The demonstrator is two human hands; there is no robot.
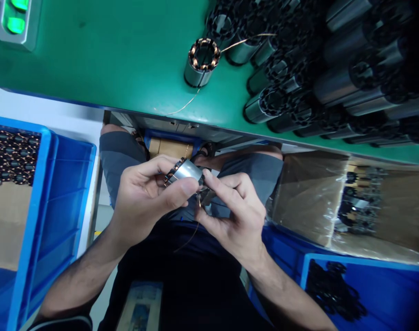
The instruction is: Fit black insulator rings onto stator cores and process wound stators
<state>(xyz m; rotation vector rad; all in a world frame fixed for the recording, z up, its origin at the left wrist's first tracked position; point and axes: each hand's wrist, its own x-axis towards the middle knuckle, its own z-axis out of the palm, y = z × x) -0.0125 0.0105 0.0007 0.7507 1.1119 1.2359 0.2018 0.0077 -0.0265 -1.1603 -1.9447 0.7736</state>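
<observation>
Green worktop (109,55) beyond the fingertips, dark steel cores (261,110) crowded on it past the right hand; blue bin (58,202) well left of the left fingers. Held piece: wound core (188,171), tilted, off the worktop, above the lap, between both hands. Left hand (145,195) closed round it, thumb along the bare steel side. Right hand (235,211): index fingertip at the core's near end, thumb lower, close by a loose copper wire (194,233); cannot tell whether they pinch it. Wire trails below the fingertips, over dark clothing.

Risks, as judged: smooth steel could turn under the left thumb if the right fingers press hard off-centre; a tug on the thin wire could kink or snap it; a slip would drop the piece lapward. Second wound core (198,76) stands just beyond the fingers, its tail wire (185,105) exposed to snagging by a passing hand.
</observation>
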